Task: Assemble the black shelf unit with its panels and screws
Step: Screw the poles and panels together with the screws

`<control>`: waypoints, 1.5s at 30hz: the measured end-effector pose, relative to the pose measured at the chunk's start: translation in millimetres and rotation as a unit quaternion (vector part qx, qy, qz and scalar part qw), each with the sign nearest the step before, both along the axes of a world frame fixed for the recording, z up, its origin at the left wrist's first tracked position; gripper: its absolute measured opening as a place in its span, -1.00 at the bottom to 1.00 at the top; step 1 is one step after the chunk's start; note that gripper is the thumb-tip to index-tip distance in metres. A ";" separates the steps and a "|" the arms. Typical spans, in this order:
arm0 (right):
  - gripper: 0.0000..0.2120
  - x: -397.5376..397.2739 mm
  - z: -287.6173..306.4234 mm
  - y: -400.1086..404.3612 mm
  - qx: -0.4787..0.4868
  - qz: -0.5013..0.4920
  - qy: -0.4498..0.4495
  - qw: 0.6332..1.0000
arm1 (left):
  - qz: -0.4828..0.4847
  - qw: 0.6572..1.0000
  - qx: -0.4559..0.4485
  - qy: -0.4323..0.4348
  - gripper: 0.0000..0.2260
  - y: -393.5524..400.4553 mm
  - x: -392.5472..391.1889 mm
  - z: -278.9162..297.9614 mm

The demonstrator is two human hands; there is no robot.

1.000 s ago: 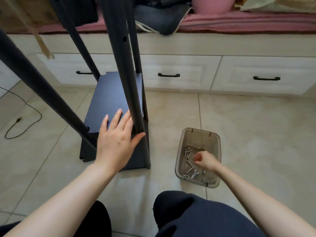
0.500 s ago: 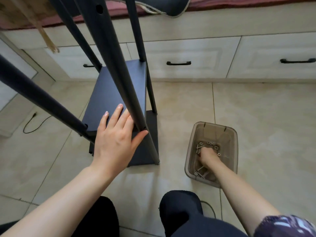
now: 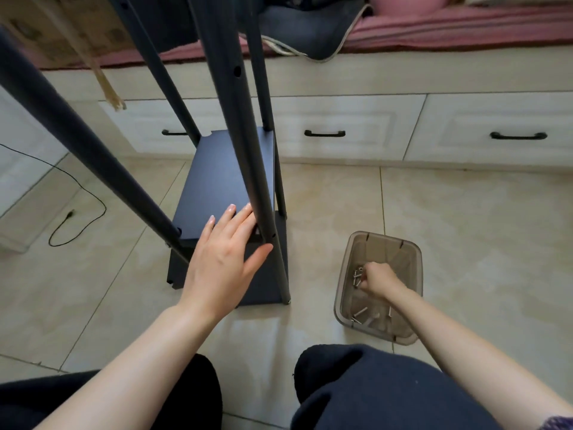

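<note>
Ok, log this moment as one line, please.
left hand: flat on shelf panel | right hand: fingers curled among screws in plastic tub | stage: fetching screws

Shelf posts (image 3: 235, 125) cut off by the top edge; right hand's (image 3: 376, 279) fingertips hidden, curled among tiny screws (image 3: 358, 274).

Under my left hand (image 3: 221, 262): shelf panel (image 3: 226, 178) matte black with a blue cast, its upright poles (image 3: 235, 125) the same black. Around my right hand (image 3: 376, 279): bin (image 3: 412, 259) smoky translucent brown; screws (image 3: 358, 274) at my fingertips bright silver. Beneath both: floor tiles (image 3: 465, 231) mottled beige; beyond, drawers (image 3: 356, 131) cream with black handles, bedding (image 3: 449, 26) dusty pink.
</note>
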State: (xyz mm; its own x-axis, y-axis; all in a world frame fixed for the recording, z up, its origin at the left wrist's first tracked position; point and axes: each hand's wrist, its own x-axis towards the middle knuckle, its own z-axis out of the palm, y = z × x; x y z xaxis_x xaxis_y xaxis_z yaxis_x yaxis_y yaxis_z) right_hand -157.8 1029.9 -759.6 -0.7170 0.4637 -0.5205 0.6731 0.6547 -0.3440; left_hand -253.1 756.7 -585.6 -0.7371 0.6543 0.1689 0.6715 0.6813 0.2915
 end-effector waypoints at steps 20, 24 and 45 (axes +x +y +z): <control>-0.83 9.1 174.9 -97.4 -0.421 -0.256 0.361 0.792 | 0.296 0.616 0.525 -0.508 -0.68 21.8 15.0 -9.2; -0.81 6.8 176.8 -112.7 -0.392 -0.241 0.370 0.807 | 0.192 0.596 0.528 -0.573 -0.69 19.1 9.9 -16.9; -0.86 0.2 160.4 -124.3 -0.373 -0.243 0.396 0.803 | 0.145 0.583 0.533 -0.597 -0.85 15.4 9.0 -26.5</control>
